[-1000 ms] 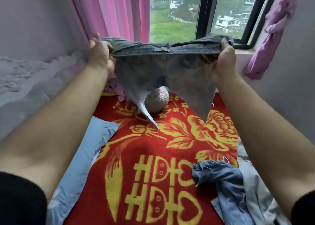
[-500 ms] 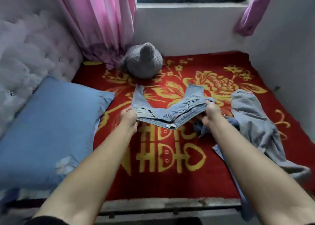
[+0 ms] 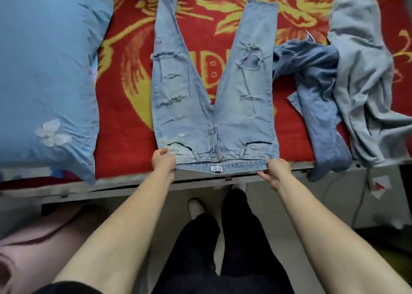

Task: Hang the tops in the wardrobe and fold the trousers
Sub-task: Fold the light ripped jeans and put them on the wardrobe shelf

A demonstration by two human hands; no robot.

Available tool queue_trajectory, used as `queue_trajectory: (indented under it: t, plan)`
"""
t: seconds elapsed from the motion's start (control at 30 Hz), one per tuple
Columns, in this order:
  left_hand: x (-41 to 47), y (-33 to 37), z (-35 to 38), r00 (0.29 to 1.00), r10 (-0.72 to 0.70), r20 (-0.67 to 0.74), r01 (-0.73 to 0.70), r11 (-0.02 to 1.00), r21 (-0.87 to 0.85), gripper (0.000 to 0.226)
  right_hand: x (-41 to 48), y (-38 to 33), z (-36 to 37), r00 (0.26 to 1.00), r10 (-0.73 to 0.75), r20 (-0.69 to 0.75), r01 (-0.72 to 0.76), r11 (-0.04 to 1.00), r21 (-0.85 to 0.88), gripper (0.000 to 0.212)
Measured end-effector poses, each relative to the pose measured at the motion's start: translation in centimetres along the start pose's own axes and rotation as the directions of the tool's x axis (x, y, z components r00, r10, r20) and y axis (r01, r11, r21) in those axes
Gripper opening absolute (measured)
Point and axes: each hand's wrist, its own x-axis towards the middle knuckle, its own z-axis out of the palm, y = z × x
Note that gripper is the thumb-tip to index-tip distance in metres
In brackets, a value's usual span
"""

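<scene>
Head view showed the jeans [image 3: 214, 106] spread flat on the red blanket [image 3: 124, 124], legs apart and waistband at the bed's near edge, likely squared up for folding. Left hand [image 3: 163, 160] and right hand [image 3: 275, 167] each pinched a waistband corner, keeping it taut.

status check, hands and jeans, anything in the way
Left hand and right hand both gripping the waistband. Ripped jeans flat on the red blanket, legs splayed. Denim garment touches the right leg.
</scene>
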Motion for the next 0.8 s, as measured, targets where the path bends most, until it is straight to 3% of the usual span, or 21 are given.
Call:
queue_trajectory:
  t: [0.27,0.33,0.4,0.5,0.6,0.7,0.8]
  plan:
    - [4.1,-4.8,1.6,0.993,0.081,-0.086,-0.048,0.940,0.339,0.042,6.7,4.4,1.1,0.992,-0.010,-0.129,-0.020,0.974,-0.225,0.036]
    - [5.5,-6.5,1.8,0.997,0.064,-0.053,-0.029,0.862,0.506,0.043,8.7,5.6,1.2,0.989,0.014,-0.147,-0.062,0.944,-0.325,0.037]
    - [6.2,-8.1,2.2,0.998,0.056,-0.024,-0.022,0.697,0.717,0.047,10.3,6.5,1.2,0.980,-0.060,-0.191,-0.045,0.863,-0.503,0.043]
    - [5.9,-9.7,3.3,0.982,0.188,0.024,-0.100,0.407,0.908,0.052,11.3,7.3,0.7,0.938,-0.332,-0.096,0.133,0.604,-0.786,0.070]
    - [5.8,-11.0,4.7,0.854,0.374,0.362,-0.420,0.084,0.904,0.054,11.4,7.1,0.1,0.818,-0.540,0.199,0.388,0.262,-0.883,0.075]
    - [6.0,-11.0,6.6,0.676,0.402,0.617,-0.583,-0.220,0.782,0.056,12.0,6.8,0.0,0.677,-0.527,0.513,0.546,-0.107,-0.831,0.074]
    - [6.1,-10.5,8.8,0.590,0.391,0.706,-0.628,-0.328,0.706,0.057,13.0,6.5,0.4,0.626,-0.461,0.628,0.564,-0.289,-0.774,0.073]
